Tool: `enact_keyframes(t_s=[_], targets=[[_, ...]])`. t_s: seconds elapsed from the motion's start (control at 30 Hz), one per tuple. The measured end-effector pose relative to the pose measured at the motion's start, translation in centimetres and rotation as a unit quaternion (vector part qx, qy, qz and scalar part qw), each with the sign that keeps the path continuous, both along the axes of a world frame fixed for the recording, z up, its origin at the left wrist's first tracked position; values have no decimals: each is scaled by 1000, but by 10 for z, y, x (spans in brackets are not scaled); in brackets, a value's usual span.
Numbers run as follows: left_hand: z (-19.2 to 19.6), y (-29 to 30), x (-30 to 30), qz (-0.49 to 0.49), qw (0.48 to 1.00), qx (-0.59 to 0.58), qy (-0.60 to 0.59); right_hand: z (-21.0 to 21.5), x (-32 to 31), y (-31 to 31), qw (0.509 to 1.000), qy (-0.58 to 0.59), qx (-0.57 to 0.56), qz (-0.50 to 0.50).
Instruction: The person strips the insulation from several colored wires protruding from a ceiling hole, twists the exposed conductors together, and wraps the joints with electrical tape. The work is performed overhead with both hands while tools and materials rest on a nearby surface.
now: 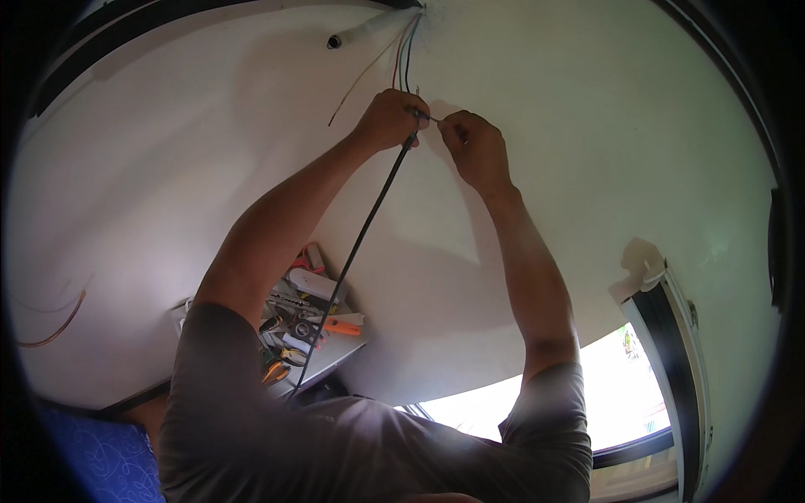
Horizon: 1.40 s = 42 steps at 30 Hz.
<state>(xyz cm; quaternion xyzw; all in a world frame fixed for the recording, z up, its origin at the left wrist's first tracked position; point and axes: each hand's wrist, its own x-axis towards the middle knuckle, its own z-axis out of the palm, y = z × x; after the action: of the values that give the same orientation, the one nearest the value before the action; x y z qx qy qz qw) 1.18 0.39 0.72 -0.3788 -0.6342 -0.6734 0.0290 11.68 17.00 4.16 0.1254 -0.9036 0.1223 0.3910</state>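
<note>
My left hand [396,119] is raised against the pale wall, its fingers closed round the upper end of a black cable [369,220]. That cable runs slanting down past my chest. Red and blue wires [408,67] come down from the top of the wall to behind my left hand, with a greenish one between them. A thin wire end [433,119] bridges the gap between my hands. My right hand [478,149] pinches its tip between thumb and finger. A loose pale wire [360,77] hangs free to the left. How the wires meet inside my left hand is hidden.
An open-ended pale tube [360,33] juts out near the wires. Below my left arm, a ledge [340,352] carries several jumbled hand tools [298,327]. A brown wire [63,327] sticks out at far left. Blue patterned fabric [105,457] lies lower left; a bright window [620,394] is lower right.
</note>
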Motion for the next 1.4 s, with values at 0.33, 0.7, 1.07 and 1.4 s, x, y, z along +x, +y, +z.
enact_keyframes(t_s=[0.33,0.7,1.07,1.4], targets=[[-1,2,8,46,998,-18,46,-5,-17,-14,992,42,35,-114],[1,-7,3,34,999,-14,24,11,2,7,876,-247,-385,151],[3,-2,8,49,998,0,33,-27,-31,-4,880,-101,-405,225],[-1,5,14,81,996,27,9,-34,-53,-19,947,13,-309,86]])
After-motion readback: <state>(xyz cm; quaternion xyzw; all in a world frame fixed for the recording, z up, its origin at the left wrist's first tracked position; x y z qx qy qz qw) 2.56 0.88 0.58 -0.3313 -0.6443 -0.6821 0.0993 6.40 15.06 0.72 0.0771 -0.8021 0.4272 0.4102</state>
